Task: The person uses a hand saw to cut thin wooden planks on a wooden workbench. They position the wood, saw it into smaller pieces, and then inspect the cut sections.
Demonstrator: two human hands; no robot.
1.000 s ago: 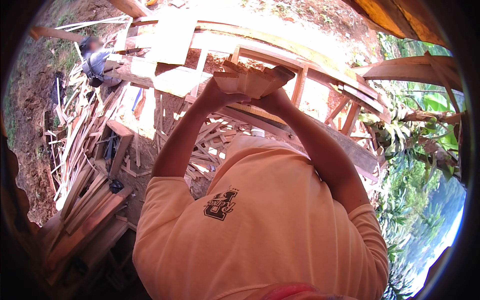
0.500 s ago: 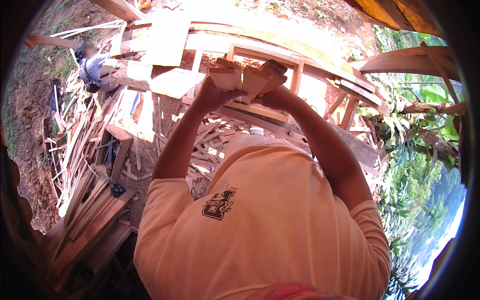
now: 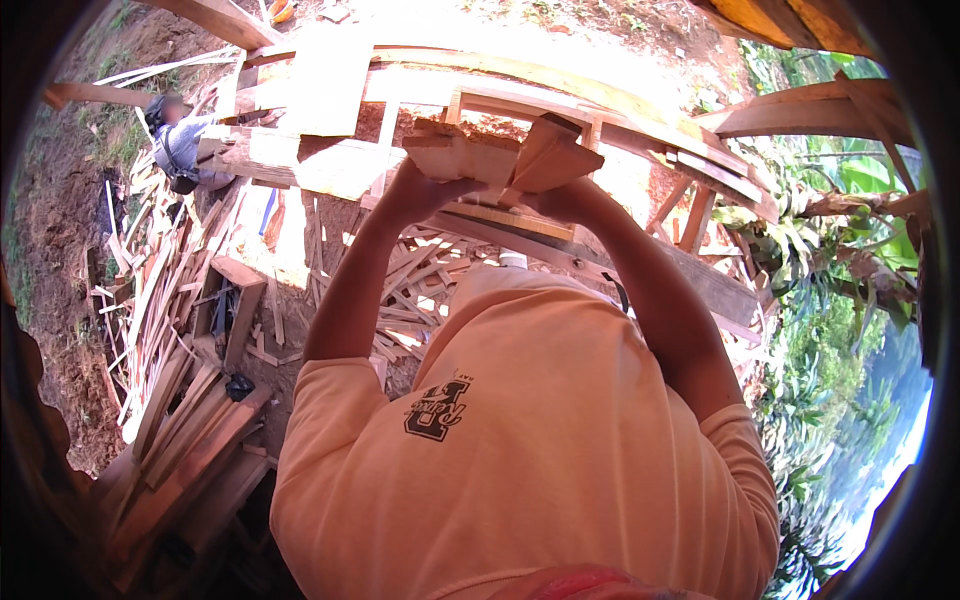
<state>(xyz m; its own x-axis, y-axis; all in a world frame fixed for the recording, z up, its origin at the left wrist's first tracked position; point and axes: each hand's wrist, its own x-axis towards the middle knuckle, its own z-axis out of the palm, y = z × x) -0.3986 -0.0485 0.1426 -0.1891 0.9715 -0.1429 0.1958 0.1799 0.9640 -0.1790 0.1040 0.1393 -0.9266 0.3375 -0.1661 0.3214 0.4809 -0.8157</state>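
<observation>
My left hand (image 3: 428,194) is wrapped round the lower left side of a short wooden block (image 3: 455,158), with the thumb along its near edge. On the other side my right hand (image 3: 565,200) grips a second wooden block (image 3: 556,160), tilted and showing a broad sawn face. The two blocks meet or overlap near the middle; whether they touch all along is hard to tell. Both are held up over the workbench (image 3: 480,225). My fingers behind the blocks are hidden.
A wooden frame (image 3: 590,135) and long boards (image 3: 640,105) lie across the bench beyond my hands. A pale panel (image 3: 325,90) is at the far left, beside another person (image 3: 182,140). Offcuts (image 3: 410,290) litter the ground below; stacked planks (image 3: 180,450) stand at the left.
My right hand has shifted slightly right, and its block has turned to show more of its broad face. The left block has swung a little left. The other person's arm now reaches out toward the boards.
</observation>
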